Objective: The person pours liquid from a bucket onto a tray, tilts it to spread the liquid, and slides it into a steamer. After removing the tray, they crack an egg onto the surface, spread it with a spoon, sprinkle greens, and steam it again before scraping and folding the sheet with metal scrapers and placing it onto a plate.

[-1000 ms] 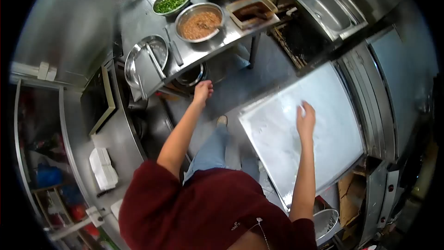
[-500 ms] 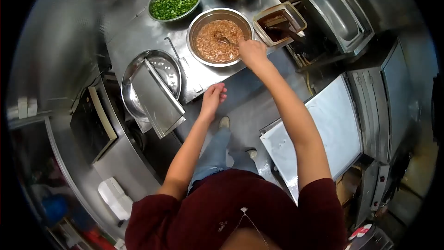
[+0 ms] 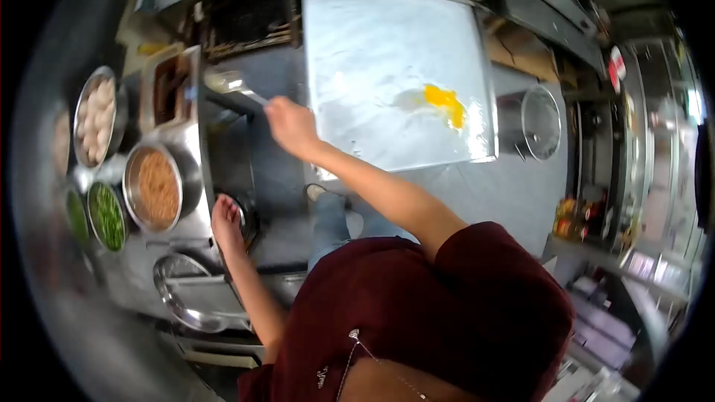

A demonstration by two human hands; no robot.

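Note:
My right hand [image 3: 293, 128] is closed around the handle of a metal spoon [image 3: 252, 93]. The spoon's bowl is blurred, so its contents cannot be made out. It is over the gap between the counter and the pale flat metal surface [image 3: 372, 52]. On that surface lies a patch of broken yellow egg yolk [image 3: 447, 106]. My left hand [image 3: 227, 219] hangs at the counter's edge, its fingers loosely bent with nothing visible in them. Near it stands a steel bowl of brown minced filling [image 3: 156, 187].
On the counter are a bowl of eggs [image 3: 95, 120], a bowl of chopped green onion [image 3: 109, 216], a container of dark sauce [image 3: 171, 89] and a round steel pan [image 3: 179, 294]. A clear-looking bin [image 3: 540, 123] stands right of the pale surface.
My view has turned right, towards the pale surface. My right hand has lifted the spoon out of the brown filling and away from the bowl. My left hand remains near the counter's edge.

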